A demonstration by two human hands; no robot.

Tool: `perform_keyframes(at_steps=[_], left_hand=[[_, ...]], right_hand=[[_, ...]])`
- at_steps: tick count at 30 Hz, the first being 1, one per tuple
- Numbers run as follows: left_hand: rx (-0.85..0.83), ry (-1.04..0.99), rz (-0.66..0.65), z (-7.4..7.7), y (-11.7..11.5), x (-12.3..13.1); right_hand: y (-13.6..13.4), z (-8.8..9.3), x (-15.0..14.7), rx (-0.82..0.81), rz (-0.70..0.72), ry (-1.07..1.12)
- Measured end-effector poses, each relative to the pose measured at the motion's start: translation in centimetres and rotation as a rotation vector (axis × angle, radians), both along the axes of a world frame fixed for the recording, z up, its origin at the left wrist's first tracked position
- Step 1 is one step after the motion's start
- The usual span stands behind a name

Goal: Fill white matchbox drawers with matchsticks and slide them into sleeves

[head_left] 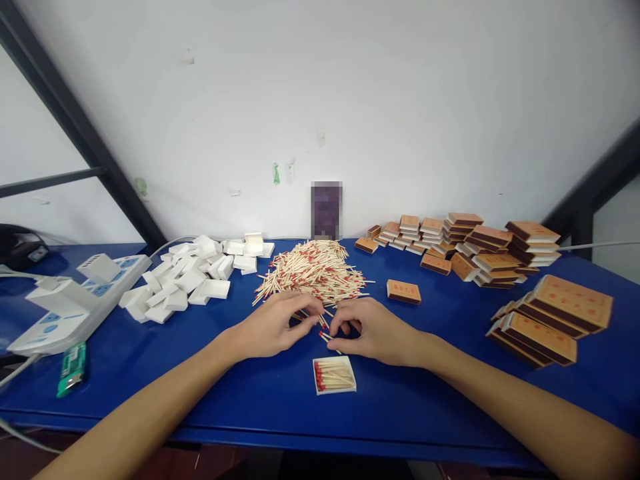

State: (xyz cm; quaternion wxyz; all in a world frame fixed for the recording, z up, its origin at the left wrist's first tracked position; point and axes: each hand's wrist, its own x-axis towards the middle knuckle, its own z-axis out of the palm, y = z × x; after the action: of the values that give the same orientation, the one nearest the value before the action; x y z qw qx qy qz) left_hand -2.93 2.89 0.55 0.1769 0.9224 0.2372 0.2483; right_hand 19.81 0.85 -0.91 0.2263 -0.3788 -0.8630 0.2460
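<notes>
A heap of red-tipped matches lies in the middle of the blue table. My left hand and my right hand rest at the heap's near edge, fingers curled and pinching a few matches between them. Just in front of my hands sits a small white tray partly filled with matches. A single closed orange matchbox lies to the right of the heap.
Several empty white trays are piled at the left. Stacks of orange matchboxes stand at the back right, more at the right. A white power strip and a green lighter lie at the far left.
</notes>
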Motion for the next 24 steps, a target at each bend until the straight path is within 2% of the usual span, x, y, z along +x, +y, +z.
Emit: perform_keyframes(at_steps=[5,12,16,24], left_hand=[[-0.012,-0.010,-0.049,0.4,0.1,0.0],[0.072,0.025,-0.029,1.0,0.4,-0.8],[0.073,0.120,0.000,0.8,0.6,-1.1],[0.082,0.181,-0.083,0.5,0.2,-0.4]], right_hand=[[-0.2,0.4,0.4,-0.029,0.056,0.014],[-0.3,0.6,0.7,-0.014,0.103,0.038],[-0.3,0.4,0.7,-0.007,0.108,0.034],[-0.1,0.0,0.4,0.029,0.090,0.047]])
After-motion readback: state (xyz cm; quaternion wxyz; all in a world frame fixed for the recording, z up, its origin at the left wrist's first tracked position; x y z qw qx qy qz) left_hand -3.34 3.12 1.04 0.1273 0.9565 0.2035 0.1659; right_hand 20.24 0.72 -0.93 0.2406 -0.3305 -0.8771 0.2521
